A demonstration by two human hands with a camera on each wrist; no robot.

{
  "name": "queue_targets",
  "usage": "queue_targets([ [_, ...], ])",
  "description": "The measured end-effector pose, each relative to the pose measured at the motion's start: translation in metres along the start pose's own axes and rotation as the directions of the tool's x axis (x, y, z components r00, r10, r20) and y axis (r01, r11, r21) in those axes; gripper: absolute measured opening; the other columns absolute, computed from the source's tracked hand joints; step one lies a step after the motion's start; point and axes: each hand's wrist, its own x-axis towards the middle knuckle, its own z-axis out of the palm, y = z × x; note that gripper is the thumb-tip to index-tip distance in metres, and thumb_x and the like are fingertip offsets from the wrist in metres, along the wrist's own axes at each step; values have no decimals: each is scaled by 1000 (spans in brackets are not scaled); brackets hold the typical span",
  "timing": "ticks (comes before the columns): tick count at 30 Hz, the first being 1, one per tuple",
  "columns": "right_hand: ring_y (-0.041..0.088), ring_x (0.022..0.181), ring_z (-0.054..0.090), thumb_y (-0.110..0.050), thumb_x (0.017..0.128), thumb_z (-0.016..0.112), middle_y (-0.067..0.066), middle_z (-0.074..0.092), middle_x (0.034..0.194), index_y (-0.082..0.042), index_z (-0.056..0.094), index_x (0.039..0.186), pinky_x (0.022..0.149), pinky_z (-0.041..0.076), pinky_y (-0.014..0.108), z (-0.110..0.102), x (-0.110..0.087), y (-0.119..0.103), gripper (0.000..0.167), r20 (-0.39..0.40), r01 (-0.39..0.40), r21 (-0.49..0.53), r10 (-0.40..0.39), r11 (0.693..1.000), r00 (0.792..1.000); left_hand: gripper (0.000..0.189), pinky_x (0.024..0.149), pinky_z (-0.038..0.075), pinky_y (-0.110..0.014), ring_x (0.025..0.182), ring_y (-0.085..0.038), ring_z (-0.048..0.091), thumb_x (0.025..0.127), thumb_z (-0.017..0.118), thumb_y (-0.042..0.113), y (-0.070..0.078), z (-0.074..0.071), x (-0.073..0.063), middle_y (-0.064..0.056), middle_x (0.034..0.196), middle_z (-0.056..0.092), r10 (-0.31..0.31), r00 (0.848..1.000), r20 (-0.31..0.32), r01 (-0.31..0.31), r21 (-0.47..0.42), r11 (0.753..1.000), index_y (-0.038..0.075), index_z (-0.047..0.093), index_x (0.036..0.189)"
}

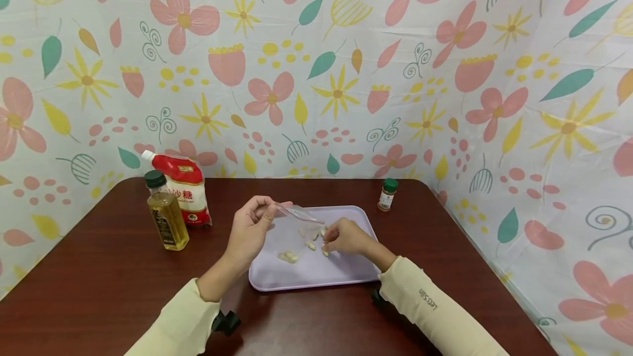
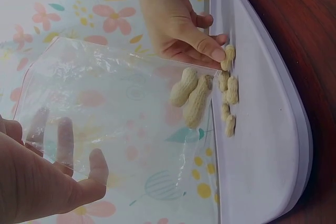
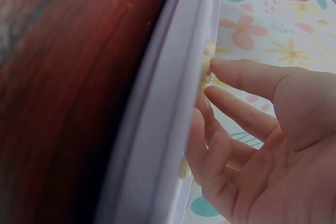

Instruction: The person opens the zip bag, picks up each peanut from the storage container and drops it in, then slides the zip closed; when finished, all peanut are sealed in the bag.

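The left hand [image 1: 252, 228] pinches the edge of a clear, thin plastic zip bag with a red seal line [image 2: 121, 108] between thumb and fingers, with its other fingers spread behind the film. The right hand [image 1: 346, 237] has thumb and fingertips nearly together on a small, pale tan peanut in its shell [image 2: 229, 56], low over the tray. Holding the bag by its sealed end probably keeps the limp film raised while the lower part hangs; whether its mouth is parted, I cannot tell. Two peanuts in their shells [image 2: 197, 98] sit in the bag's low end, and several loose peanuts [image 2: 231, 90] lie close by on a shallow, lilac rectangular tray with rounded corners [image 1: 336, 276]. The raised rim likely stops them rolling away.

The right forearm crosses the tray's right rim, so that edge calls for some lift; the front of the tray shows bare lilac surface. On the dark brown wooden bench [image 1: 420, 218], a green-capped small spice jar [image 1: 387, 196] stands beyond the tray's far right corner. Left of the tray, well apart from it, a clear square bottle of golden oil [image 1: 168, 218] stands before a red-and-white sugar pouch [image 1: 185, 177], which limits sideways room beyond the left hand.
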Motion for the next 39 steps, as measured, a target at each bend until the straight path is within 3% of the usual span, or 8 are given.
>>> queue_targets([
  [12, 3, 65, 57, -6, 78, 80, -1, 71, 73, -4, 74, 82, 59, 45, 21, 1, -3, -4, 8, 30, 43, -12, -43, 999, 999, 13, 74, 48, -26, 99, -7, 67, 100, 57, 8, -1, -1, -1, -20, 113, 70, -19, 1000, -3, 19, -4, 1000, -4, 54, 101],
  [20, 9, 67, 63, -7, 81, 78, 2, 72, 76, -5, 74, 86, 57, 49, 25, -14, -12, -15, 7, -92, 98, 29, -95, 995, 991, 12, 74, 47, -28, 97, -7, 67, 100, 57, 9, -1, 0, -1, -20, 113, 70, -25, 1000, 5, 25, -8, 1000, -3, 54, 102],
  [25, 17, 71, 66, -12, 86, 76, -1, 71, 80, -9, 75, 91, 59, 52, 30, -26, -21, -30, 6, -184, 94, 73, -79, 993, 980, 13, 74, 48, -27, 96, -7, 68, 99, 58, 9, -2, 0, -2, -19, 113, 70, -31, 1000, -1, 31, -4, 999, -3, 54, 101],
  [30, 20, 73, 67, -14, 87, 77, -1, 72, 86, -10, 75, 94, 61, 53, 31, -36, -28, -48, 9, -296, 120, 112, -82, 986, 952, 13, 74, 48, -27, 98, -8, 68, 99, 58, 9, -3, -1, -2, -18, 113, 71, -32, 999, -3, 32, 1, 999, -3, 55, 101],
  [35, 18, 65, 67, -12, 85, 79, 0, 73, 83, -12, 74, 89, 56, 53, 31, -43, -36, -68, 7, -415, 179, 140, -107, 974, 904, 12, 74, 47, -26, 98, -8, 67, 100, 57, 9, -3, -1, -1, -18, 114, 71, -43, 999, -1, 43, -8, 999, -2, 55, 102],
  [39, 16, 68, 68, -10, 85, 78, 0, 73, 81, -11, 73, 89, 58, 54, 32, -48, -42, -82, 6, -486, 243, 152, -141, 958, 863, 12, 74, 47, -27, 98, -8, 67, 100, 57, 9, -2, 0, -1, -17, 114, 71, -45, 999, 0, 45, -5, 999, -2, 55, 102],
])
